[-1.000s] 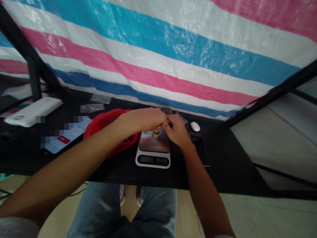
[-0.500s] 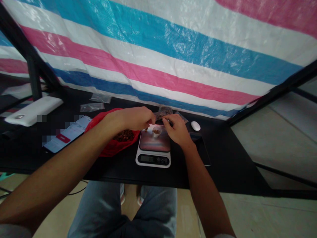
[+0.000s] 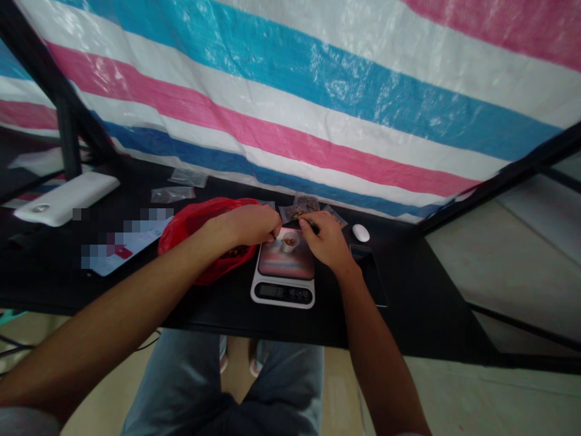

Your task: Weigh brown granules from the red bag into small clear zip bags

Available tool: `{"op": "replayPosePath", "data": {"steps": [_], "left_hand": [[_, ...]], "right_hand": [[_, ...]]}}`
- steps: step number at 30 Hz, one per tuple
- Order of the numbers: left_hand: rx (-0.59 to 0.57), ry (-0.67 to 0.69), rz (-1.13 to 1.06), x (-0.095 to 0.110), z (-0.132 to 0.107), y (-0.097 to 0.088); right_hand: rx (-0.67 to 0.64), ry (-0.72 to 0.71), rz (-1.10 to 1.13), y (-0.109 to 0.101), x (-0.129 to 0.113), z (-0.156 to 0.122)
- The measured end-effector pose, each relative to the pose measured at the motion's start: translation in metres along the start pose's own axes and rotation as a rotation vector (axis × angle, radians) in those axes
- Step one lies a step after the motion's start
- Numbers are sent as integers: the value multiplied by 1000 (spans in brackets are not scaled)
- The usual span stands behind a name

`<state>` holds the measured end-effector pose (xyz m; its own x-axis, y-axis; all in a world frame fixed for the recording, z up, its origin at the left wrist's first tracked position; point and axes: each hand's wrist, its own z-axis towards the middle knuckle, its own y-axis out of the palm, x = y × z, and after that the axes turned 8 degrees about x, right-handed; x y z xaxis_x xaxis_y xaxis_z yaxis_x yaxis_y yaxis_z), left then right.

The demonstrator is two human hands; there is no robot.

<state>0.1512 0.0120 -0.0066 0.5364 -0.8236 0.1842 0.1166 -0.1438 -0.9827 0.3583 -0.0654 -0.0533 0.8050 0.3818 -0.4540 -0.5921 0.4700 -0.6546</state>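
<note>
A white kitchen scale [image 3: 282,284] with a steel top sits on the black table [image 3: 227,315]. On it stands a small white cup [image 3: 289,242] with brown bits inside. My left hand [image 3: 247,225] is closed in a pinch just left of the cup, over the edge of a red plastic bag [image 3: 195,225] holding brown pieces. My right hand [image 3: 324,239] is closed to the right of the cup, fingertips pinching a small dark thing I cannot make out. Small clear packets [image 3: 302,208] with brown contents lie just behind the scale.
A white oval object [image 3: 361,232] and a dark phone-like slab [image 3: 370,272] lie right of the scale. A printed card [image 3: 122,245], a white device [image 3: 63,200] and more clear packets [image 3: 175,194] lie to the left. A striped tarp [image 3: 318,91] hangs behind the table.
Both hands were joined over the cup a second ago. They have parted, the left drawing back toward the red bag, so the cup shows. The view shifted slightly.
</note>
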Motion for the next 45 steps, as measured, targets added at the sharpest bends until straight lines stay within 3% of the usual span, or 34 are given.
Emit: {"op": "replayPosePath", "data": {"steps": [15, 24, 37, 45], "left_hand": [[-7, 132, -125, 0, 4, 7], [9, 126, -103, 0, 6, 11], [50, 184, -76, -4, 0, -2], [75, 109, -53, -6, -5, -5]], "right_hand": [[-16, 8, 0, -1, 0, 0], [-3, -10, 6, 1, 2, -1], [-15, 8, 0, -1, 0, 0], [-33, 5, -11, 0, -1, -1]]}}
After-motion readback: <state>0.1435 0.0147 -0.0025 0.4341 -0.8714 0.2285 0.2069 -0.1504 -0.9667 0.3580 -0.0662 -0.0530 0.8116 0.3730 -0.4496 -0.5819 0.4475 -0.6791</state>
